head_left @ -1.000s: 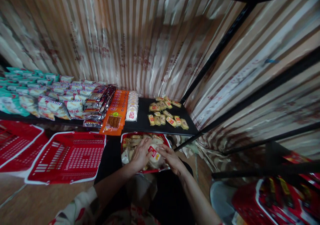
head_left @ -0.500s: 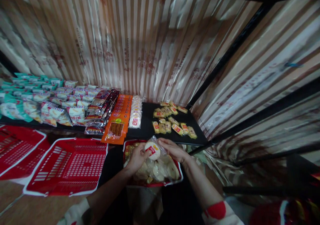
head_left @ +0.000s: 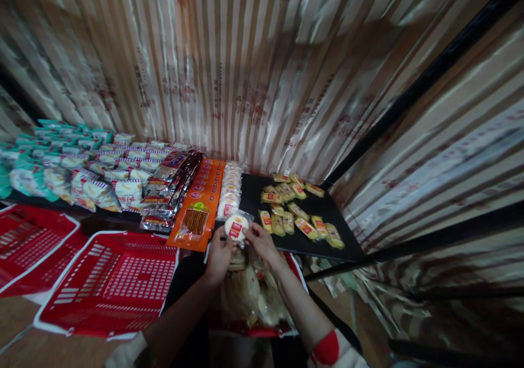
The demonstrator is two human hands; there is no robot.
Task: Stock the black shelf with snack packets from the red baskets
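with the thumb and fingers of my left hand [head_left: 220, 252] i'm pinching the left edge of a round white packet [head_left: 234, 228], and with those of my right hand [head_left: 262, 241] i'm nipping its wrapper at the right side. some of my fingertips are hiding behind it, so i can't tell how each one is lying there. the packet's flat face is turning up toward me, its red label showing.

for holding this well, i'm reckoning light pressure is best: the contents are looking thin and perhaps brittle, so i'm favouring the rim and loose film over the flat middle. matching the pinch on both sides should be guarding against tilt.

just beyond, a row of white packets [head_left: 230, 190] is running back along a black shelf [head_left: 251, 190]; whether mine is touching the nearest one, i can't tell. an orange packet [head_left: 200, 193] is lying along the row's left side, so being careful of that edge seems wise. to the right, yellow packets [head_left: 306, 228] are lying in a loose scatter.

below my hands, a white-rimmed basket [head_left: 302, 274] is holding pale film-wrapped packets [head_left: 245, 289]. farther left, dark shiny packets [head_left: 167, 185], white bags [head_left: 126, 192] and teal bags [head_left: 30, 179] are crowding the shelf, with a red basket [head_left: 118, 272] sitting below. behind everything, a striped curtain [head_left: 229, 67] is hanging.
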